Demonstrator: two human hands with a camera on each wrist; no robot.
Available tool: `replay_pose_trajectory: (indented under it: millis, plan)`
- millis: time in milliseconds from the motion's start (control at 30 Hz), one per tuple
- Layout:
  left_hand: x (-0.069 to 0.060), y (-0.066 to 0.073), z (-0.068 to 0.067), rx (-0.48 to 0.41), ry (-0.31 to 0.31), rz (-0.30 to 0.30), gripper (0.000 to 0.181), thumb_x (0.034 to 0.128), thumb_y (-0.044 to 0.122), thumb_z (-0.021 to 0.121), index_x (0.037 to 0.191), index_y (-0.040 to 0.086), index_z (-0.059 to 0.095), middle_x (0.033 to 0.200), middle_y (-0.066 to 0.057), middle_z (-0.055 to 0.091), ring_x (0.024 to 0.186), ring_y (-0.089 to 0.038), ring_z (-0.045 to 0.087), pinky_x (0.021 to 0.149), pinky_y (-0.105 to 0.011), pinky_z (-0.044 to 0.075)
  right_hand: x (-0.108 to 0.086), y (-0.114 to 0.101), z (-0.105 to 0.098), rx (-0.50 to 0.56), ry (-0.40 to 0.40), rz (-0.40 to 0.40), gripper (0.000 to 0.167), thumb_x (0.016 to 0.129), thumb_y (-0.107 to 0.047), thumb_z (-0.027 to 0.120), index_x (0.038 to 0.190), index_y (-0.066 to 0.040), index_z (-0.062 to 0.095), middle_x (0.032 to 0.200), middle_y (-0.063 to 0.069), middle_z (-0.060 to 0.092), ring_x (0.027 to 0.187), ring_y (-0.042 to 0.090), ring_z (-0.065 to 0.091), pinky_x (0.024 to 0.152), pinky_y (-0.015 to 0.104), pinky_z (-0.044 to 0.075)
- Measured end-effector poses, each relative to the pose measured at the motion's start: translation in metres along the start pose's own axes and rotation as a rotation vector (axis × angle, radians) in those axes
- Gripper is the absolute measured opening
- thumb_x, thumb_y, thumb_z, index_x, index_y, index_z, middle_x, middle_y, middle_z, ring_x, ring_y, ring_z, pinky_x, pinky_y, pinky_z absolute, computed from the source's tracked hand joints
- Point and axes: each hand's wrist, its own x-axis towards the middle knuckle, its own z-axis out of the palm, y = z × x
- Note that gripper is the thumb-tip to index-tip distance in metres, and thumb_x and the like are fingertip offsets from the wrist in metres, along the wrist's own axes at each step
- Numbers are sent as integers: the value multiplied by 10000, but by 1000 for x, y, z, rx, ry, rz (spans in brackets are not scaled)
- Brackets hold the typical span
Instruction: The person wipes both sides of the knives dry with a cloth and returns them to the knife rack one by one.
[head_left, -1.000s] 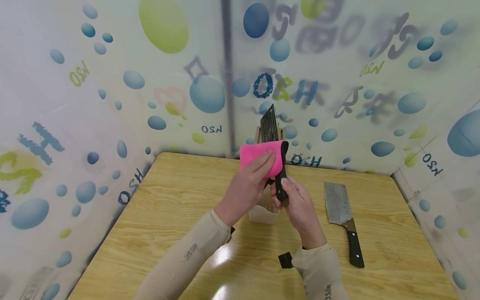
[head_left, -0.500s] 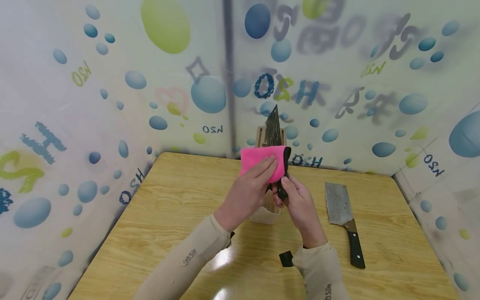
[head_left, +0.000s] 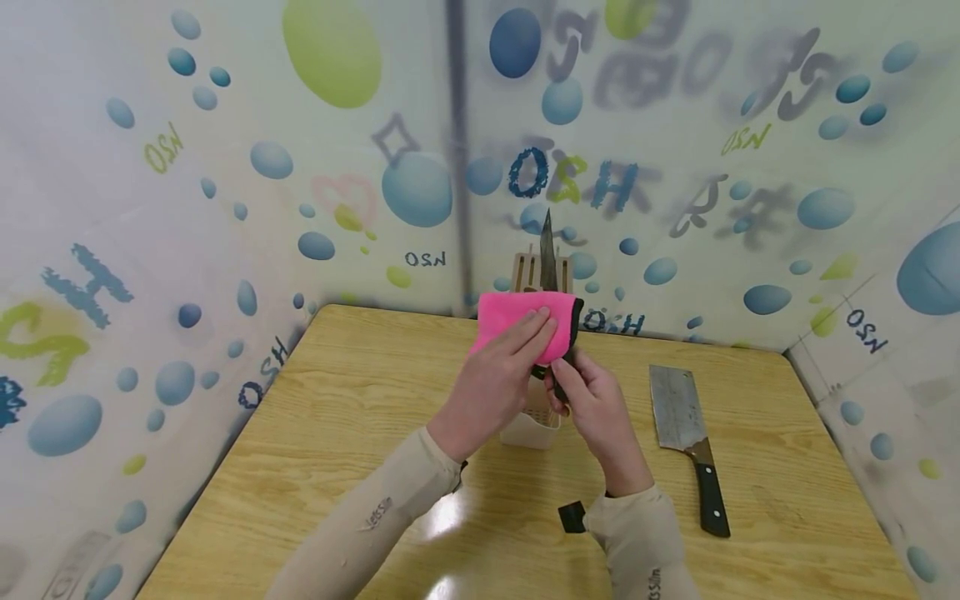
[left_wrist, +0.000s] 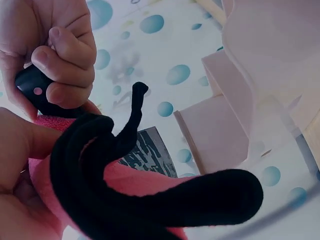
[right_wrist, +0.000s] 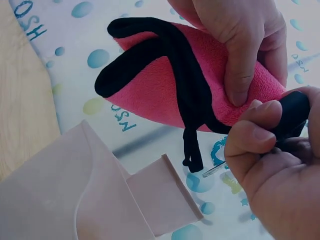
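A folded pink cloth [head_left: 513,317] with black edging is wrapped about a knife [head_left: 548,250] whose dark blade points up. My left hand [head_left: 491,379] pinches the cloth around the blade; in the right wrist view the thumb of the left hand [right_wrist: 242,55] presses into the cloth [right_wrist: 150,95]. My right hand [head_left: 596,408] grips the black handle, its fingers curled round it, as the right hand [left_wrist: 65,60] also does in the left wrist view. The patterned blade [left_wrist: 150,152] shows past the cloth there. The cloth hides the lower blade.
Behind the hands stands a pale knife holder [head_left: 528,429] with slots at its top. To the right on the wooden table [head_left: 337,375] lies a cleaver [head_left: 678,408] with a black handle. Patterned walls [head_left: 420,83] rise behind the table and at both sides.
The blade has turned from showing its broad side to nearly edge-on. Both hands and the cloth have sunk slightly since the earliest frame, and the right thumb has shifted left on the handle.
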Motion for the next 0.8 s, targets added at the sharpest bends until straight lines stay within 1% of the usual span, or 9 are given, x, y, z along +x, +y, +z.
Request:
replay_pose_trajectory:
  millis: [200,400,600,700,800]
  plan:
    - [3,-2,-1,29,5,15,550,917,-94,647,1450,27,587,1497,-116,576,1369,-239,568,1148,-313,442,0,2,1,-39,8,-32,256,1102,-147,482,1067,89,575,796,128,536,613,121,480,509,237,420]
    - [6,-5,2,33,6,26,552,910,-74,684,1445,24,593,1494,-121,578,1368,-248,569,1153,-311,437,-2,3,-1,-86,14,-51,216,1084,-135,522,1131,59,607,742,102,529,580,137,474,480,237,397]
    - [10,-8,4,38,-3,13,606,871,-68,729,1452,23,585,1504,-125,568,1377,-255,560,1151,-320,438,-3,3,-3,-81,7,-64,247,1067,-103,557,1254,51,605,716,91,521,553,161,467,479,236,402]
    - [12,-10,4,47,-10,3,604,874,-91,700,1455,24,581,1509,-128,562,1380,-256,557,1142,-323,448,-3,4,-3,-83,9,-66,224,1057,-86,567,1226,55,612,705,93,520,540,185,470,478,238,405]
    - [14,-13,3,66,-9,-5,570,906,-110,631,1456,31,583,1510,-124,562,1378,-252,559,1124,-323,467,-4,4,-3,-82,17,-59,201,1050,-76,575,1199,51,621,707,99,528,543,238,479,481,240,411]
